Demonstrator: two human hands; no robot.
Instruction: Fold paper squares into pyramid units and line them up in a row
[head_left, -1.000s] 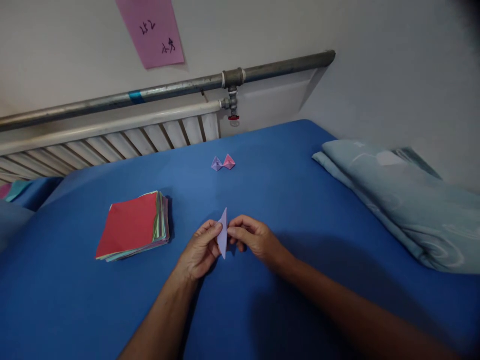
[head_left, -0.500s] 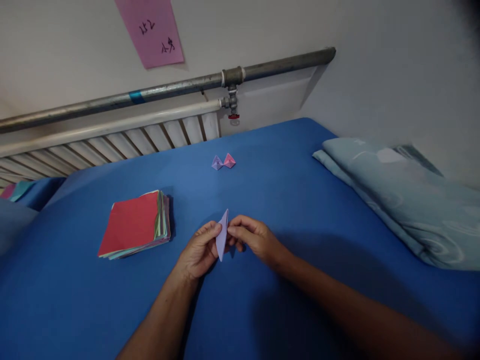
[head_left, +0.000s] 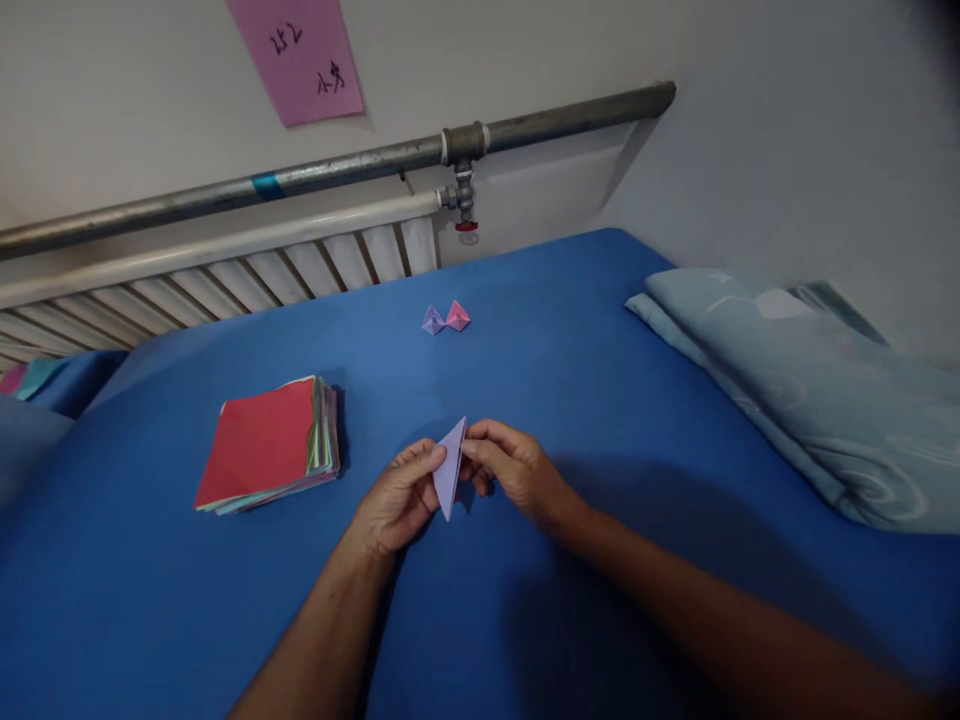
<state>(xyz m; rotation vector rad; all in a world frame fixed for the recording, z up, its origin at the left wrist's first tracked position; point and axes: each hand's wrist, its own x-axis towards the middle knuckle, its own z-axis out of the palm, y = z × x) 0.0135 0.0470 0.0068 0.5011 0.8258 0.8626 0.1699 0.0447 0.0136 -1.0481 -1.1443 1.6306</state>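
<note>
A folded lavender paper, shaped like a narrow triangle, is held upright over the blue surface. My left hand grips it from the left, thumb on its face and fingers behind. My right hand pinches its right edge near the top between thumb and forefinger; its lower fingers are curled behind the paper. Farther back, a small purple folded paper piece and a pink one lie side by side, nearly touching.
Left of my hands lies a stack of coloured paper, red sheet on top. A folded pale green cloth rests at the right. Behind are a white radiator, a metal pipe and a red-handled valve.
The lavender paper has turned so that more of its flat face shows, its top tip shifting slightly right. My right hand has moved slightly up with it. The camera view has shifted a little.
</note>
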